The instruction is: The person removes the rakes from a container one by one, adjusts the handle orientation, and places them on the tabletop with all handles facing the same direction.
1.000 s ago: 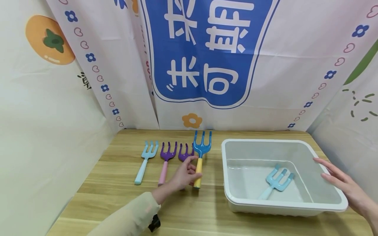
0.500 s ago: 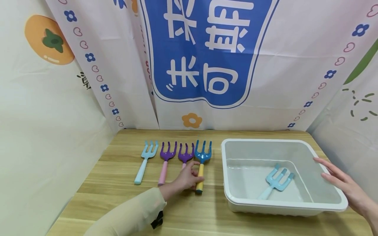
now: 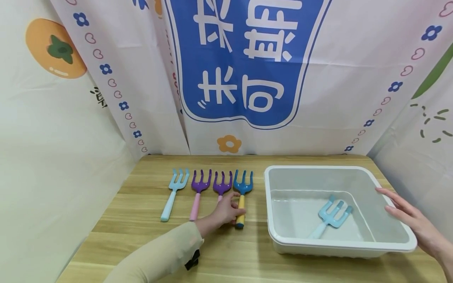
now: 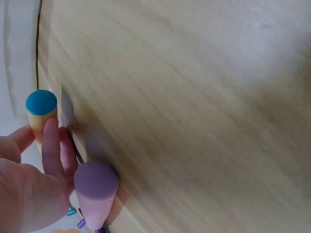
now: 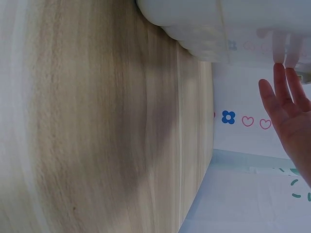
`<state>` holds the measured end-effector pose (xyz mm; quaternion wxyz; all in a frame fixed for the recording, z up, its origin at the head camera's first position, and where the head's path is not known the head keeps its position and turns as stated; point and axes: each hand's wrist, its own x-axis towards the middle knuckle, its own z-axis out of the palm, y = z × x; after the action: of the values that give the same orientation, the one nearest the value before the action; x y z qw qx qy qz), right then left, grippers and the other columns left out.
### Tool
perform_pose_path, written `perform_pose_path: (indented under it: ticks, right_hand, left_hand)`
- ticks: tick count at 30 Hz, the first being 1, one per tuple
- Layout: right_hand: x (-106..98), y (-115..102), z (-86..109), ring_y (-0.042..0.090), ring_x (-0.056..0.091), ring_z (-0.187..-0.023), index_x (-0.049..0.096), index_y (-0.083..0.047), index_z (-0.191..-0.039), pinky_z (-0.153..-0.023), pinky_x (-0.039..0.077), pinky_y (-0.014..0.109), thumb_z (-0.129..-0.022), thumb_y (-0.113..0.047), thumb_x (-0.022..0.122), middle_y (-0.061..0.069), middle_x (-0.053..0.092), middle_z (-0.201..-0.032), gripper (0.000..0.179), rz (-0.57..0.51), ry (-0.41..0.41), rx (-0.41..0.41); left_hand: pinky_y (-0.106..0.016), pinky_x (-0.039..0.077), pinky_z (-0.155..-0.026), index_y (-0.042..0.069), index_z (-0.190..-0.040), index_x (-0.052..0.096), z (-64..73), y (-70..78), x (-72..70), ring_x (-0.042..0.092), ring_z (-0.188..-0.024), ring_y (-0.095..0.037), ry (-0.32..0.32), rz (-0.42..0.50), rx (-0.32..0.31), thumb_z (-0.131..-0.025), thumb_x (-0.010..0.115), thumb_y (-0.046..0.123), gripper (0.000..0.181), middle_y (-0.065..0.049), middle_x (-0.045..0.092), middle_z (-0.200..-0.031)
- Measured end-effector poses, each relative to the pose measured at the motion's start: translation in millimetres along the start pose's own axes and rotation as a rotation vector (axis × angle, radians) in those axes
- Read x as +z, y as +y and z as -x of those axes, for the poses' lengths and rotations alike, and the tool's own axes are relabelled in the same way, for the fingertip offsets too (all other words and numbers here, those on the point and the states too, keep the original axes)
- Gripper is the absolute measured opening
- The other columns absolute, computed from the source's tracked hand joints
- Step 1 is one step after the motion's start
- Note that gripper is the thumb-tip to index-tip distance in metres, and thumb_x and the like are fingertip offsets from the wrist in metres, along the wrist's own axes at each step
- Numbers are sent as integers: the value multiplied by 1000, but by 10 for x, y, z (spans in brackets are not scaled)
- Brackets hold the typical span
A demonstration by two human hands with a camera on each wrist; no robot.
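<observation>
My left hand (image 3: 226, 210) pinches the yellow handle of a blue hand fork (image 3: 243, 184), which lies at the right end of a row on the table. In the left wrist view, fingers are round that yellow handle (image 4: 38, 124) near its blue end. Just left of it is a purple fork (image 3: 223, 186), its pink handle partly behind my hand. Another purple fork (image 3: 200, 186) and a light blue fork (image 3: 173, 196) continue the row. My right hand (image 3: 414, 220) rests extended fingers on the right side of a white plastic bin (image 3: 336, 247). Inside lies a light blue fork (image 3: 329, 218).
The bin takes up the right part of the wooden table (image 3: 141, 243). A printed cloth (image 3: 318, 137) hangs along the table's back edge, with pale cloth at both sides.
The blue fork, held by its yellow handle, has come down from a raised position and nearer to me, beside the purple fork. My right hand stays at the bin.
</observation>
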<state>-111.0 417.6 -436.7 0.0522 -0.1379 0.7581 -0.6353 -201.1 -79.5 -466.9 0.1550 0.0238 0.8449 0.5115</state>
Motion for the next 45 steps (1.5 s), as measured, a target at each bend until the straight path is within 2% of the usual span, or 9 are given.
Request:
perform_pose_path:
  ticks: [6,11,19,25,29,34,38,45]
  right_hand:
    - [5,-15,5,-3,52,-106,25,-24,-155,-68,57,36,-106,-4,29,-17,20,-143,53,-7,-9,4]
    - [-5,-20,2,-4,51,-105,27,-26,-154,-68,57,35,-106,-6,30,-17,21,-142,52,11,6,22]
    - [-6,-28,-3,-9,46,-106,29,-29,-153,-68,56,31,-106,-5,29,-18,17,-144,53,35,29,31]
    - [18,-32,4,-8,47,-106,29,-29,-153,-70,55,30,-106,-6,29,-19,21,-141,52,44,32,39]
    - [20,-32,7,-8,47,-106,28,-29,-153,-70,55,29,-106,-6,29,-19,20,-141,52,56,30,39]
    - [12,-24,4,-8,46,-107,28,-28,-154,-71,55,29,-106,-6,29,-19,18,-143,52,52,23,33]
    - [11,-20,5,-9,46,-107,27,-28,-154,-71,55,29,-106,-8,30,-19,18,-143,51,66,30,45]
    - [11,-9,8,-10,46,-107,25,-26,-155,-72,55,30,-107,-10,30,-19,17,-144,51,68,28,51]
  left_hand:
    - [-31,54,-47,5,-131,51,1,20,14,58,-59,-19,22,-35,5,-80,79,5,59,-10,56,-84]
    - [-30,52,-44,1,-127,51,1,9,51,56,-53,-16,22,-69,59,-80,79,5,54,-9,56,-80]
    - [-28,51,-44,0,-123,52,32,-9,65,55,-53,-16,40,-83,104,-81,79,6,51,-8,56,-79]
    - [-26,50,-50,-1,-123,53,107,-57,-2,55,-62,-16,34,-138,194,-82,79,11,50,-10,56,-83]
    - [-27,52,-56,-1,-126,53,157,-63,-66,56,-75,-17,27,-120,220,-83,78,13,52,-11,56,-92]
    - [-28,54,-59,-2,-125,53,235,42,-160,59,-82,-19,34,-100,278,-85,76,14,49,-12,57,-98]
    - [-25,52,-63,3,-122,56,283,146,-203,60,-83,-17,31,-137,357,-87,75,16,42,-13,60,-102]
    - [-24,53,-66,9,-121,59,364,389,-225,61,-85,-12,-1,-181,494,-87,75,19,39,-2,60,-103]
